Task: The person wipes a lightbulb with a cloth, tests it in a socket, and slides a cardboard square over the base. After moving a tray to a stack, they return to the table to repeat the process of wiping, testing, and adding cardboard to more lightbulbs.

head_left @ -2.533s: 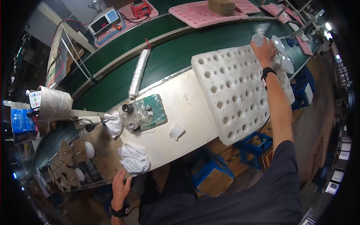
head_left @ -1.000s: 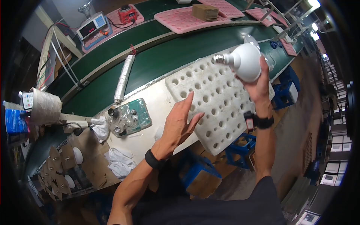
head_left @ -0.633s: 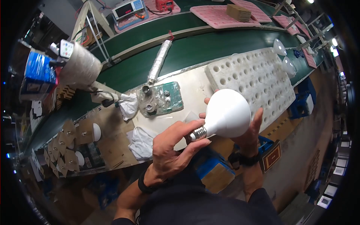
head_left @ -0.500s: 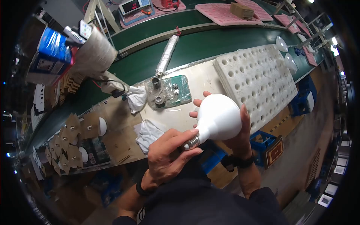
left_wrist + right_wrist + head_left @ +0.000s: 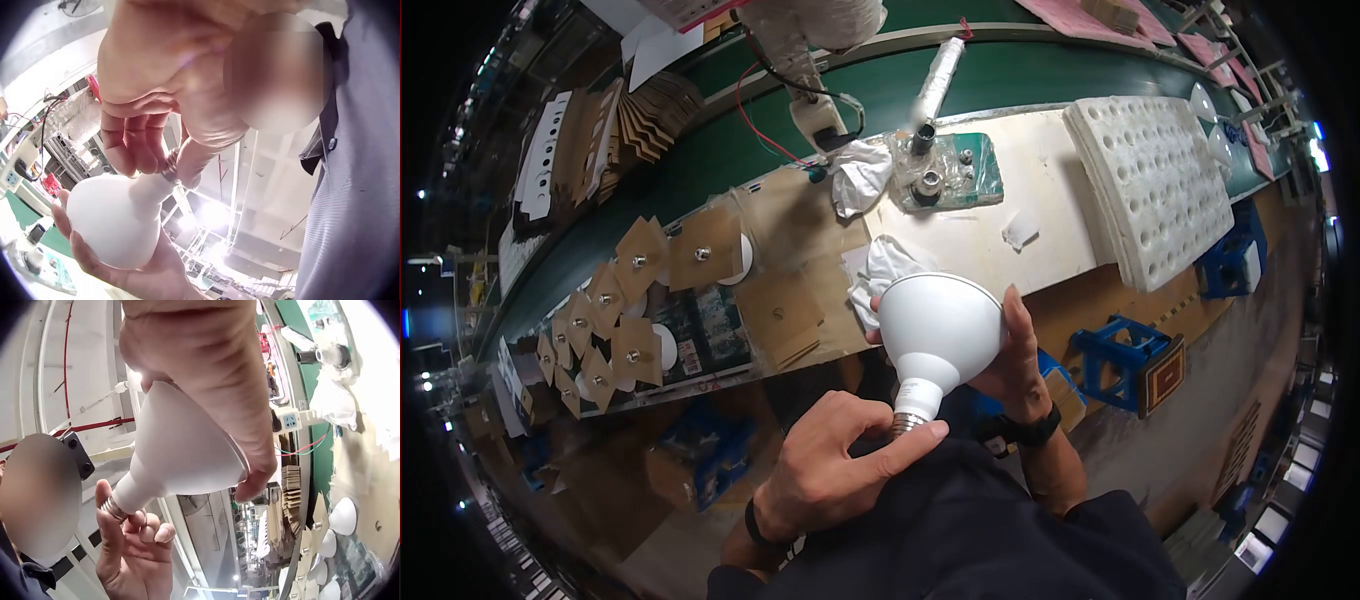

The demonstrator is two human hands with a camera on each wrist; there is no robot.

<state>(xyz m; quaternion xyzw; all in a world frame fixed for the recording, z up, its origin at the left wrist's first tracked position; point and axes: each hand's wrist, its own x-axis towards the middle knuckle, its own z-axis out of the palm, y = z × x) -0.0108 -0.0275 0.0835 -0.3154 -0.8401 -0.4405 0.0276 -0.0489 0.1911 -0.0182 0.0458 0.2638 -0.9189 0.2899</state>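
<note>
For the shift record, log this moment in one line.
object: smooth white flared light bulb | left grip: pinches silver metal screw base | right grip: holds wide end

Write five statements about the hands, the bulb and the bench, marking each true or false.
1. The left hand pinches the bulb by its screw base. True.
2. In the head view, the screw base is the bulb's uppermost part. False: it is the lowest.
3. The right hand also holds the bulb. True.
4. The white foam slab has many holes. True.
5. The white foam slab lies at the head view's far left. False: it lies at the right; brown cards are at the left.
</note>
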